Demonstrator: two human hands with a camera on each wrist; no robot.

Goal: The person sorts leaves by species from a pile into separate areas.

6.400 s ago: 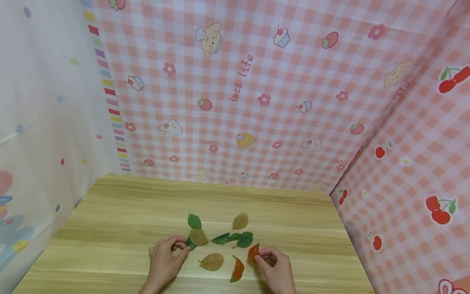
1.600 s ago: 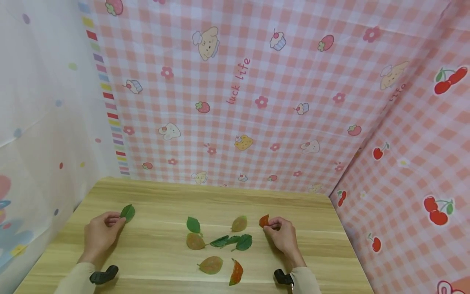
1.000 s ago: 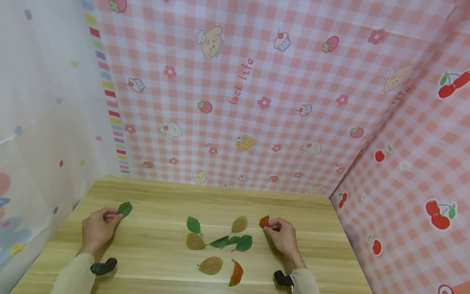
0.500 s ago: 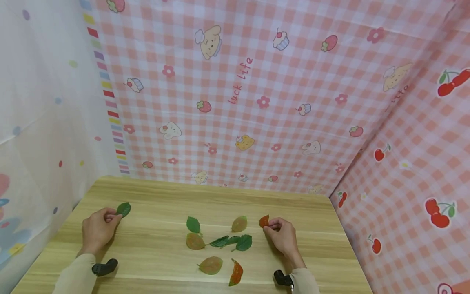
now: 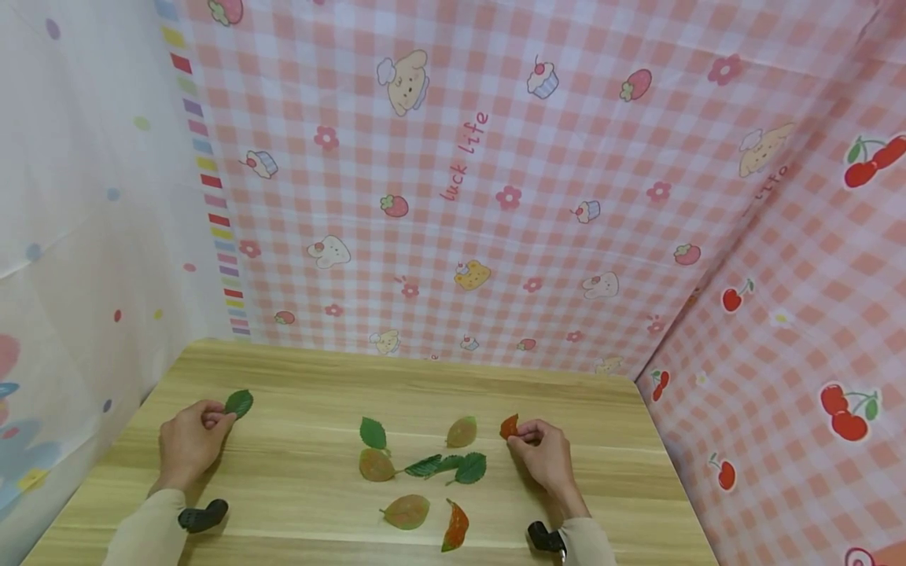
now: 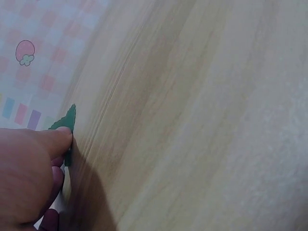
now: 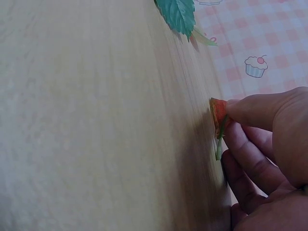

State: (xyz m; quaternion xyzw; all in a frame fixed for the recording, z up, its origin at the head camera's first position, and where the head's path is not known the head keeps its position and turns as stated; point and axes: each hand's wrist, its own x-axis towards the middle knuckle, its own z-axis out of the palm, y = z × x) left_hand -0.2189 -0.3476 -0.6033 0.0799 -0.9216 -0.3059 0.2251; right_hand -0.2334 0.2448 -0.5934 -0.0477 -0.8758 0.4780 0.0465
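Note:
At the left of the table my left hand (image 5: 191, 442) pinches a green leaf (image 5: 239, 403) with toothed edges between thumb and fingers; the left wrist view shows the thumb over the green leaf (image 6: 68, 120). On the right side, my right hand (image 5: 546, 454) pinches an orange-red leaf (image 5: 509, 426) by its edge. In the right wrist view that orange-red leaf (image 7: 219, 114) has a green stem hanging below the thumb. Between the hands lie other leaves: a green leaf (image 5: 372, 432), a brownish leaf (image 5: 377, 464), a dark green cluster (image 5: 447, 464) and an orange leaf (image 5: 456, 525).
Two more brownish-green leaves lie on the wooden table (image 5: 304, 511), one at the back (image 5: 462, 431) and one nearer the front (image 5: 406, 511). A pink checked cloth (image 5: 453, 236) stands behind the table. Black wrist devices (image 5: 203, 516) sit at both cuffs.
Since the earliest frame, my left hand has carried the green leaf away to the left, and my right hand has moved the orange-red leaf farther back. Over the last second both stay nearly still.

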